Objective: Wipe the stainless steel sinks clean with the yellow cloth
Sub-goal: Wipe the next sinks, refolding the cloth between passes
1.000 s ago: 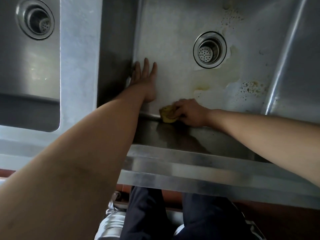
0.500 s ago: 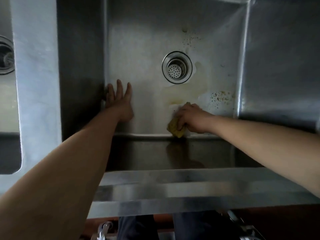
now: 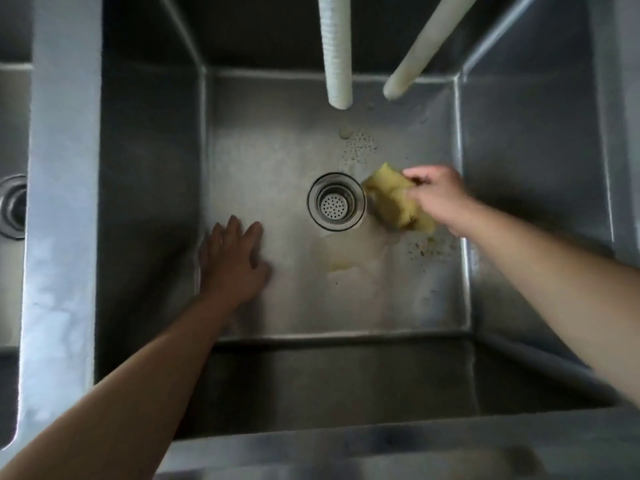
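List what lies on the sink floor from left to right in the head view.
left hand → drain → yellow cloth → right hand. The hoses hang above the floor, so they are left out.

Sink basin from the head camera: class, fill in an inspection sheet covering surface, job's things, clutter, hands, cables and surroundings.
Surface: sink floor shows a yellowish stain and specks near the drain.
Job's things: cloth, bunched, just right of the drain.
Clutter: nothing seen.
Hands: right hand grips the cloth; left hand rests flat on the floor by the left wall.
Cables: none; two pale hoses hang over the basin.
Surroundings: second sink's drain at far left.
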Demonstrator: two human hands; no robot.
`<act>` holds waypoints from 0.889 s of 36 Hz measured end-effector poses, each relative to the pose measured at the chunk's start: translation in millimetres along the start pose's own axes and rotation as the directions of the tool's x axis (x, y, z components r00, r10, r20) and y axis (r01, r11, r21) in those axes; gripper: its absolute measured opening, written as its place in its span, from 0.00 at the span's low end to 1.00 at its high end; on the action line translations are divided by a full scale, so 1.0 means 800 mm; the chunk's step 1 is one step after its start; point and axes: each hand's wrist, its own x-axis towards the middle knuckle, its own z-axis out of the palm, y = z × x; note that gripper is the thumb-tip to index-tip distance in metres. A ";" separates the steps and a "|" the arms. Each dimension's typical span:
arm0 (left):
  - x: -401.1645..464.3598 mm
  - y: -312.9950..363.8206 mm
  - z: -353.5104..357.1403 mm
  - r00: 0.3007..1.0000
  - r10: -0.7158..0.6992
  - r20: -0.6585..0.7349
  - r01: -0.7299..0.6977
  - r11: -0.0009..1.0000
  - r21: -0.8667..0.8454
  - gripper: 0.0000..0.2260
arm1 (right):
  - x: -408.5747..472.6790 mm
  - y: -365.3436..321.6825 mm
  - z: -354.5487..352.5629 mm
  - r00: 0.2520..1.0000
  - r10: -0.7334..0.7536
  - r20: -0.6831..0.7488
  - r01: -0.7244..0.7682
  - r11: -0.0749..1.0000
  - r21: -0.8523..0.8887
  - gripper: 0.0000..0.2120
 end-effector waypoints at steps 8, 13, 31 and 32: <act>0.007 -0.007 0.038 0.997 -0.060 0.051 0.058 0.997 0.047 0.37 | 0.115 0.020 -0.050 0.894 -0.044 -0.445 -0.188 0.865 -0.465 0.12; 0.006 -0.017 0.049 0.998 -0.032 0.057 0.031 0.999 0.019 0.41 | 0.160 0.026 -0.017 0.871 0.186 -0.455 -0.265 0.957 -0.116 0.18; 0.014 -0.020 0.057 0.994 -0.024 0.107 0.024 1.000 0.003 0.39 | 0.139 -0.080 0.099 0.948 -0.184 0.259 0.247 0.940 -0.235 0.14; 0.015 -0.020 0.055 0.993 -0.026 0.115 0.025 1.000 0.010 0.39 | 0.129 -0.075 0.096 0.938 -0.182 0.295 0.271 0.916 -0.296 0.15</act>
